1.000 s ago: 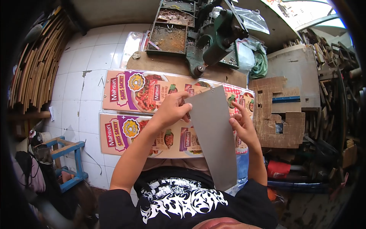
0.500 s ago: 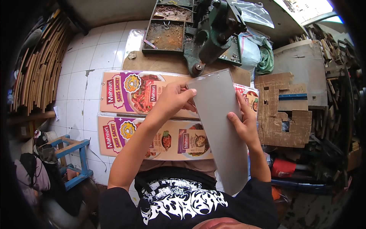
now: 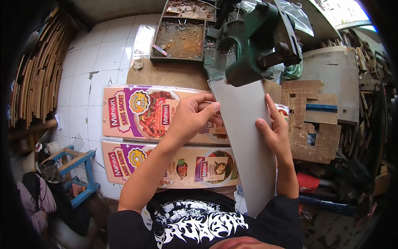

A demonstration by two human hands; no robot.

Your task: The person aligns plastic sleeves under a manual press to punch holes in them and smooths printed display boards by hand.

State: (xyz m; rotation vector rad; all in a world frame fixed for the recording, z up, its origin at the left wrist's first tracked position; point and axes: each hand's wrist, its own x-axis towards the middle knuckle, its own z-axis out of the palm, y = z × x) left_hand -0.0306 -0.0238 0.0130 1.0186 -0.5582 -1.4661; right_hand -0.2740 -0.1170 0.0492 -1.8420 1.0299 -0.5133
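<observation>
A long grey panel [image 3: 248, 141] with a clear edge is held between both hands, its far end at the head of a dark green press [image 3: 248, 50]. My left hand [image 3: 195, 114] pinches the panel's left edge near that end. Along the right edge, my right hand [image 3: 273, 126] grips it with the thumb on top and the fingers at the side. Under and beside my left hand lie two stacks of printed Mahsuri panels, a far one [image 3: 137, 112] and a near one [image 3: 207, 168]. The press head hides the panel's far corner.
A dirty metal tray [image 3: 182, 39] with small bits stands left of the press on a brown board [image 3: 166, 74]. Cut brown boards [image 3: 315, 141] lie at the right. A blue frame [image 3: 85, 174] stands at the lower left, below stacked wooden strips [image 3: 45, 74].
The grey panel has moved forward with both hands, and its far end now reaches the press head. The view has shifted closer to the press.
</observation>
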